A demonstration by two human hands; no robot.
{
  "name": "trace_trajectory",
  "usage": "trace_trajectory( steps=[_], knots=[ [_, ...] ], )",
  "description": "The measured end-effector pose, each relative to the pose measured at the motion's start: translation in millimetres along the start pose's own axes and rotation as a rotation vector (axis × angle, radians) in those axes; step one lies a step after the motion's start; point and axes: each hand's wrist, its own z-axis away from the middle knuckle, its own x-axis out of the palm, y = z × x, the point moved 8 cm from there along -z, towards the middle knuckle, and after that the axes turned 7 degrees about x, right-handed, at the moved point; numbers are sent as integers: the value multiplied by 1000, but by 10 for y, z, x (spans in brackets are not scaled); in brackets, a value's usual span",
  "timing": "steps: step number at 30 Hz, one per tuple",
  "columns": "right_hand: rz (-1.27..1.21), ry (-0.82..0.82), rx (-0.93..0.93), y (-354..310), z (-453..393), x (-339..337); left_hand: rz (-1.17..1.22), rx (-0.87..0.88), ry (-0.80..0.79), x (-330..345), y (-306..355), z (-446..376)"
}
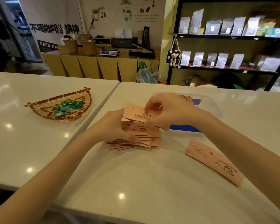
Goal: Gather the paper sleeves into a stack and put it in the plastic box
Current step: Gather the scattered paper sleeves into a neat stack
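Note:
Several pinkish-brown paper sleeves with a printed coffee cup lie in a loose, fanned stack [141, 139] on the white counter. My left hand [113, 126] grips the stack's left end, its thumb on top. My right hand [166, 110] pinches one sleeve [136, 113], held tilted just above the stack. One more sleeve [214, 161] lies alone, flat, to the right. The clear plastic box [212, 109] with blue handles stands behind my right hand, which hides much of it.
A woven bamboo basket [39, 109] of green-wrapped sweets sits on the neighbouring white counter at left. A seam [103, 107] runs between the two counters. Shelves with bagged goods stand beyond the counter's far edge.

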Motion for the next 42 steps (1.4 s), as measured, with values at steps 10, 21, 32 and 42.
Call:
trace_trajectory(
  steps=[10, 21, 32, 42],
  knots=[
    [84, -37, -134, -268, -10, 379, -75, -128, 0, -169, -105, 212],
    [-93, -16, -72, 93, 225, 83, -239, 235, 18, -52, 717, 101],
    [110, -155, 466, 1351, 1317, -146, -236, 469, -422, 889, 1487, -334],
    [261, -83, 477, 1426, 1600, 69, -277, 472, -516, 1386, 1517, -552]
  ],
)
